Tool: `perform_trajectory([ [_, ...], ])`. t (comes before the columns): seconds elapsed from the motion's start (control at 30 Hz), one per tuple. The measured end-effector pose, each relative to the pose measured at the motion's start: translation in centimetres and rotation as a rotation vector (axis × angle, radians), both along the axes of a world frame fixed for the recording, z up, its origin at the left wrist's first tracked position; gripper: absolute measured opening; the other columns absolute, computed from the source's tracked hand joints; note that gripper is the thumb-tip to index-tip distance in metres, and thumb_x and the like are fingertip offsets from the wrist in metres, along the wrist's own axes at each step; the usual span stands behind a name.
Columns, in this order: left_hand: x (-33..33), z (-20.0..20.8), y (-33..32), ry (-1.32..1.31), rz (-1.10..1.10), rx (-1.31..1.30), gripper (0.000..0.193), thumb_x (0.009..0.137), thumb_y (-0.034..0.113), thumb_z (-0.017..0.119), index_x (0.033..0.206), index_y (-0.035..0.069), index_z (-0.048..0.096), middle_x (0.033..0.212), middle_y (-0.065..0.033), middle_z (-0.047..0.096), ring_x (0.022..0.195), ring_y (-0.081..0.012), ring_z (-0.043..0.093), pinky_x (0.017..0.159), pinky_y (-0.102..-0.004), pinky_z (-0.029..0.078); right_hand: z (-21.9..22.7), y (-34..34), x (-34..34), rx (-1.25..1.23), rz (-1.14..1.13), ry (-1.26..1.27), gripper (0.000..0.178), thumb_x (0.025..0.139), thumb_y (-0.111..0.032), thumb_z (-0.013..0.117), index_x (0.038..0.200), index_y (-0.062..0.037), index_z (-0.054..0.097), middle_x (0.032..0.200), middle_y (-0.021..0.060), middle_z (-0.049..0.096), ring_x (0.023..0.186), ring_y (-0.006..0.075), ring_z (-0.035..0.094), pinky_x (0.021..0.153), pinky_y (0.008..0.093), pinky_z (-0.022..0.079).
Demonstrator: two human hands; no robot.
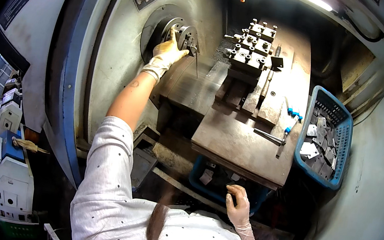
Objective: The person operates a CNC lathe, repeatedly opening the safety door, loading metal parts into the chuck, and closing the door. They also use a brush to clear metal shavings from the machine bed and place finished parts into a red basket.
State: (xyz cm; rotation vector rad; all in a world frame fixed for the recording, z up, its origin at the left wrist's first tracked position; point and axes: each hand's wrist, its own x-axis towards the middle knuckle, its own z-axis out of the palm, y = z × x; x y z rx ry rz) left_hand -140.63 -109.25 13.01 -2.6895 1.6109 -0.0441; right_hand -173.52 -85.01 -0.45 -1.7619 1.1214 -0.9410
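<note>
My left hand [166, 52], in a pale glove, reaches to the round metal fixture [187, 37] on the lathe spindle. Its index finger stretches up along the disc and its thumb lies by the block on the fixture's face, gripping it. A thin rod [197, 65] sticks down beside the thumb. My right hand [238, 208], in a thin whitish glove, hovers by the lower blue basket [197, 183], below the front edge of the machine table. Its fingers are loosely curved, apart from the thumb, with nothing visible between them.
Tool-holder blocks [248, 57] with several bolts stand on the machine table [228, 137]. An air gun [291, 121] with blue fittings and a T-shaped wrench [271, 137] lie on its right. A blue basket [300, 149] of flat metal plates [317, 131] stands beyond. The blue-edged door [73, 80] is at left.
</note>
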Motion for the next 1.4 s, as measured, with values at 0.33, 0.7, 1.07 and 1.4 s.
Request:
perform_trajectory([
  [0.33, 1.8, -3.7, -1.1, 0.326, 0.051, -0.322, 0.081, 0.062, 0.028, 0.052, 0.118, 0.023, -0.006, 0.082, -0.0174, 0.053, 0.071, -0.0299, 0.053, 0.066, -0.0362, 0.041, 7.6, -8.5, 9.9, 0.099, 0.436, -0.354, 0.015, 0.072, -0.005, 0.045, 0.085, -0.0005, 0.048, 0.084, 0.0091, 0.049, 0.081, 0.0153, 0.047, 0.071, 0.0236, 0.037],
  [0.7, 1.0, -4.6, -2.7, 0.380, -0.126, -0.472, 0.069, 0.064, 0.031, 0.051, 0.115, 0.022, 0.005, 0.070, -0.0205, 0.052, 0.063, -0.0347, 0.051, 0.059, -0.0405, 0.040, -2.9, -31.6, 27.1, 0.354, -0.065, -0.019, 0.019, 0.061, -0.004, 0.043, 0.076, 0.0017, 0.053, 0.071, 0.0151, 0.054, 0.067, 0.0216, 0.052, 0.058, 0.0273, 0.040],
  [1.07, 1.9, -4.7, -1.9, 0.340, -0.130, -0.443, 0.062, 0.066, 0.028, 0.047, 0.114, 0.017, 0.010, 0.066, -0.0176, 0.053, 0.056, -0.0316, 0.052, 0.049, -0.0390, 0.041, 4.8, -32.5, 28.0, -0.041, -0.258, -0.163, 0.027, 0.062, 0.001, 0.035, 0.084, 0.0011, 0.051, 0.074, 0.0108, 0.055, 0.072, 0.0215, 0.051, 0.068, 0.0244, 0.038],
  [1.4, 2.9, -5.6, -1.7, 0.373, -0.112, -0.428, 0.065, 0.065, 0.031, 0.048, 0.114, 0.021, 0.006, 0.066, -0.0183, 0.053, 0.057, -0.0327, 0.052, 0.053, -0.0400, 0.041, 7.5, -25.0, 25.9, 0.883, 0.072, -0.404, 0.029, 0.070, 0.000, 0.034, 0.099, 0.0004, 0.037, 0.071, 0.0106, 0.053, 0.061, 0.0186, 0.053, 0.054, 0.0281, 0.044],
])
